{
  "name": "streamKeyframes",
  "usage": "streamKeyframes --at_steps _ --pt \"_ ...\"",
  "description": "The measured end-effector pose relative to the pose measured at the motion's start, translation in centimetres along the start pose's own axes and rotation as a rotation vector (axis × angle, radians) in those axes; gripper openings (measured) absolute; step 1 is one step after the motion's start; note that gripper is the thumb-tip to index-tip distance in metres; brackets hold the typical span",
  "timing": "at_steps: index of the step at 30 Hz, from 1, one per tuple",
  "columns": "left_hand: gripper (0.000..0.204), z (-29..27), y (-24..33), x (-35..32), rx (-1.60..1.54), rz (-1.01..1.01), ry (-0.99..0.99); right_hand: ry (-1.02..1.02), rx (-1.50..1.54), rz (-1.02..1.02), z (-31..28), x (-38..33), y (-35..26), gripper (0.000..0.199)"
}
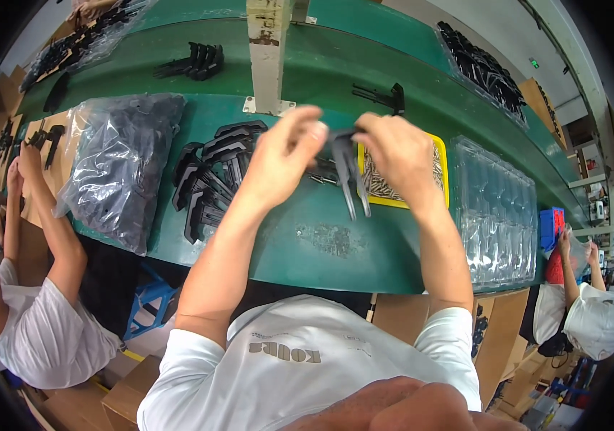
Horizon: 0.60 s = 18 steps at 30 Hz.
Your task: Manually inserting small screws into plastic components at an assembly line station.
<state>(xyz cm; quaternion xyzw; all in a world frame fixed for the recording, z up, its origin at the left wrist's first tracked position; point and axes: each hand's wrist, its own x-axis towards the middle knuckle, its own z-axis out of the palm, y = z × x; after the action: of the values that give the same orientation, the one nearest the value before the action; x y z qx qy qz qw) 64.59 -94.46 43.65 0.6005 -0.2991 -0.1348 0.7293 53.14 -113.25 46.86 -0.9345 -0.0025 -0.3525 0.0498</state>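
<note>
At frame centre, above the green tabletop (pixel 335 244), your left hand (pixel 285 154) and right hand (pixel 396 154) are clamped together on one black forked plastic part (pixel 348 169), its prongs hanging down. Left of it, a pile of loose black parts (pixel 213 176) looks unworked, the yellow tray of small metal pins (pixel 442 188) seems well stocked, and the clear blister tray (pixel 497 215) at right appears unfilled.

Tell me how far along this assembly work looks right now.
Done: nothing finished is clearly recognisable; the clear trays look empty. In hand: left hand and right hand hold one black part together above the green bench. Left: a pile of parts, a full bag, and a yellow tray of small metal pieces.
</note>
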Motion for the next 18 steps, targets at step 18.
streamKeyframes --at_steps 18 --pt "0.016 1.0 -0.5 -0.1 -0.155 -0.225 -0.032 -0.210 -0.162 0.444 1.2 -6.8 3.9 0.013"
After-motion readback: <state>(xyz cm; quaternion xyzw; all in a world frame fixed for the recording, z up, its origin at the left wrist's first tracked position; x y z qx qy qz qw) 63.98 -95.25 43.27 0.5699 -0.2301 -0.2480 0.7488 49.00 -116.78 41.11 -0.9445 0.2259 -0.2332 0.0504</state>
